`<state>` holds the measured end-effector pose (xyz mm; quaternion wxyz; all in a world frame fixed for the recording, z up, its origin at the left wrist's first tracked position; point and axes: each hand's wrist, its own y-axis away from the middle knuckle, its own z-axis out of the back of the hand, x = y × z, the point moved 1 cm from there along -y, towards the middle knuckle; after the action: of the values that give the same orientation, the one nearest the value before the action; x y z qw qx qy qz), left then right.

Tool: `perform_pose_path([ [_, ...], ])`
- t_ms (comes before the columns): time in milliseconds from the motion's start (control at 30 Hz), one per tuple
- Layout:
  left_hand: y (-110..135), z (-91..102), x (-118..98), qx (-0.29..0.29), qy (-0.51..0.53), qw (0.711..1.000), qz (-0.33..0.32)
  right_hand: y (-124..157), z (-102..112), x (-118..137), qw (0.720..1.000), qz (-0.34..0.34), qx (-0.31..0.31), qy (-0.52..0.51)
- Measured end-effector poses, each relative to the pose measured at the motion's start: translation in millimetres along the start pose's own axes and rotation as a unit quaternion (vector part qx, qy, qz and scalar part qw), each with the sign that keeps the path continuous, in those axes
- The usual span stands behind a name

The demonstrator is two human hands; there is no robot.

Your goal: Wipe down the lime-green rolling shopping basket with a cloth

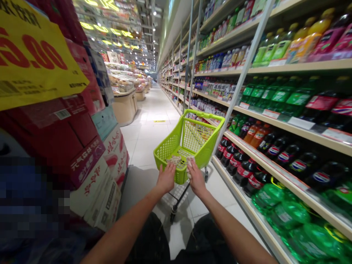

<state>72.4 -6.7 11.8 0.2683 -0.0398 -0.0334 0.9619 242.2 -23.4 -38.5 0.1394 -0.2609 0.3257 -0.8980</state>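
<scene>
A lime-green plastic shopping cart [210,152] with a perforated basket stands in front of me, its near end toward my hands. My left hand [166,178] is at the near left part of the basket, fingers pressed on a crumpled pale cloth [175,160]. At the near right corner, my right hand [196,178] holds another pale cloth [189,160] against the basket's edge. Both palms are mostly hidden from view. Under the basket show the cart's dark metal frame and small wheels [173,212].
Shelves [269,157] of bottled drinks line the right side, with large green bottles [286,212] at the bottom. Stacked cartons [90,176] under a yellow price sign [38,58] stand close on the left. A tiled aisle [162,99] runs ahead past wooden display counters [125,106].
</scene>
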Motion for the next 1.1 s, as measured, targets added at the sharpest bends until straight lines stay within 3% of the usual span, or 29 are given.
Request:
perform_pose_path([
  [100, -5, 2.9, 1, 0.002, -0.004, 1.000, -0.005, 10, 1, 5, 1.000, -0.012, -0.022, 0.012],
  [233, -8, -0.7, -3, 0.018, -0.017, 0.999, 0.043, 24, -17, 25, 0.999, 0.047, -0.001, 0.010],
  [333, -7, -2.5, -8, 0.012, -0.008, 1.000, -0.005, 34, -18, 24, 0.998, 0.062, 0.016, 0.016],
  [400, -7, -0.9, -7, 0.008, -0.004, 0.999, -0.035, 38, -4, 14, 0.999, 0.049, 0.014, 0.019],
  [467, -11, 1.4, 0, 0.008, -0.002, 1.000, -0.006, 39, 20, 1, 1.000, 0.022, 0.002, 0.013],
  [533, -14, 2.2, 7, 0.013, -0.001, 0.999, 0.031, 36, 45, -8, 0.998, -0.032, -0.052, 0.017],
  [633, -18, -0.9, 7, 0.022, 0.006, 1.000, 0.007, 29, 63, -14, 0.983, -0.102, -0.144, 0.045],
  [700, -17, -3.9, 1, 0.022, 0.018, 1.000, -0.005, 24, 55, -11, 0.986, -0.102, -0.120, 0.051],
  [767, -15, -6.0, -6, 0.025, 0.031, 0.999, -0.009, 21, 37, -6, 0.994, -0.083, -0.057, 0.037],
  [833, -14, -6.6, -13, 0.027, 0.055, 0.998, -0.009, 18, 20, 1, 0.996, -0.083, -0.037, 0.001],
  [967, -16, -5.5, -29, -0.016, 0.218, 0.976, 0.003, 7, 8, 16, 0.976, -0.139, -0.113, -0.125],
  [1100, -22, -4.9, -60, -0.027, 0.310, 0.950, -0.008, -1, 8, 23, 0.928, -0.233, -0.143, -0.252],
])
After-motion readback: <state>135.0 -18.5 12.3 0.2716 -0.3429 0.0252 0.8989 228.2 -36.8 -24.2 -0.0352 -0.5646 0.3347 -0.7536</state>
